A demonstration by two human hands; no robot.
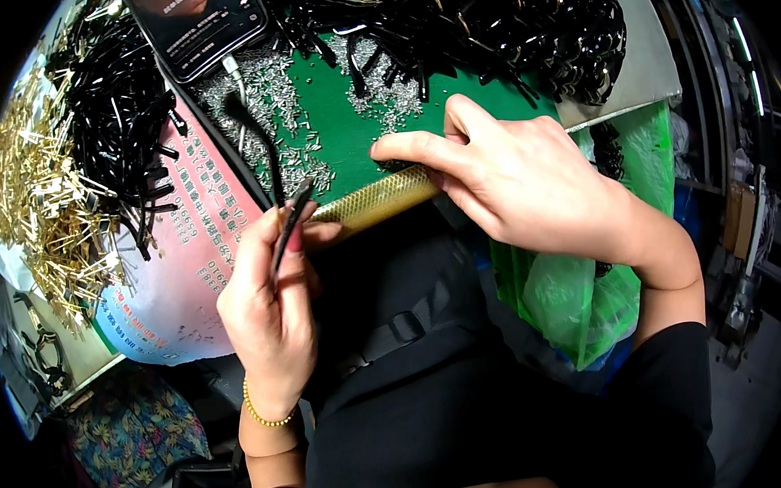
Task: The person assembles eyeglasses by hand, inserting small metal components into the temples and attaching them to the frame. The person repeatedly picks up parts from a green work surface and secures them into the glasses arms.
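My left hand (273, 296), wearing a gold bead bracelet, is closed on thin black eyeglass temples. One temple (271, 157) rises curved from the fingers, its tip over the silver bits; a second slim dark piece (289, 230) slants across the fingers. My right hand (511, 169) holds nothing that I can see. Its index finger stretches to the green mat (332, 91) near the front edge, while the other fingers are bent and partly hidden. Small silver metal pieces (292, 165) lie scattered on the mat, left of that fingertip.
A gold mesh-patterned strip (379, 202) runs along the table's front edge. Black temples are heaped at the back (475, 24) and left (114, 109), beside gold metal parts (39, 203). A phone (203, 27) with a white cable lies behind. Green plastic bags (582, 304) hang at right.
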